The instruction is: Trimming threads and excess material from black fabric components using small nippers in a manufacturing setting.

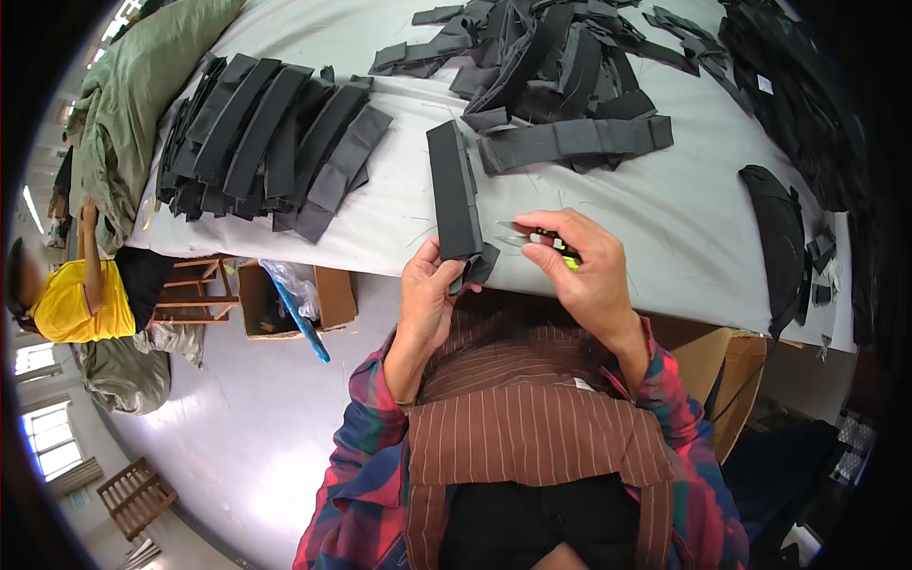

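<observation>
My left hand [429, 293] grips the near end of a dark grey fabric strip [454, 195], which stretches away from me over the pale table. Its near end is folded under my thumb. In my right hand [591, 266] is a pair of thread snips [543, 239] with black and yellow-green handles. The snips' blades point left toward the strip, a little apart from it. Left of the strip lies a neat stack of similar strips [255, 133]. A loose heap of strips [560, 57] sits at the far middle, and one wide strip [589, 141] lies flat in front of it.
Black fabric pieces [788, 85] cover the table's far right. Green cloth [142, 104] drapes over the far left. A cardboard box [334, 296] with plastic and a wooden stool [195, 293] stand on the floor at left. A person in a yellow shirt [85, 302] works there.
</observation>
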`<state>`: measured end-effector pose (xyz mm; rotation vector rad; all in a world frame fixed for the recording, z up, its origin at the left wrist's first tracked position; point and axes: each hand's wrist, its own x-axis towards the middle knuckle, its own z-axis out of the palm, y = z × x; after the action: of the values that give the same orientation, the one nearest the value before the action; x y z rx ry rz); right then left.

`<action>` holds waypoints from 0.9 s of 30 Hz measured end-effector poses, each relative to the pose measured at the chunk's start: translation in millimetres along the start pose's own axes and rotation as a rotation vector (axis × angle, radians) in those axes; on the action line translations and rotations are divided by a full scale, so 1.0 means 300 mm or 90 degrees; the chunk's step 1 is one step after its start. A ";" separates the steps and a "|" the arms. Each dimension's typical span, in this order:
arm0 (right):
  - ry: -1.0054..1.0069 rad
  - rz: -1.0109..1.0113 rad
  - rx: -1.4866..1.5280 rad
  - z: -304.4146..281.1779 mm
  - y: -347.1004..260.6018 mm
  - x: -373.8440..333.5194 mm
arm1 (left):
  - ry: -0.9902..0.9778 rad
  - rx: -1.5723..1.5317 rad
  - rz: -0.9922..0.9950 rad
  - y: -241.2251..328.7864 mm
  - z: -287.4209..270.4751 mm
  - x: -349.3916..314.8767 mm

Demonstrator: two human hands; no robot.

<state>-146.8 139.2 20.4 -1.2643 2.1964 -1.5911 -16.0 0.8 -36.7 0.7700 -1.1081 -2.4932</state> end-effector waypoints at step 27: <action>-0.087 0.255 0.244 0.075 0.088 -0.008 | -0.098 0.027 -0.032 0.030 0.044 0.032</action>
<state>-146.8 127.0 -12.1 -0.7448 1.8017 -1.5997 -31.1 -1.8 -26.0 0.6332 -1.2104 -2.6159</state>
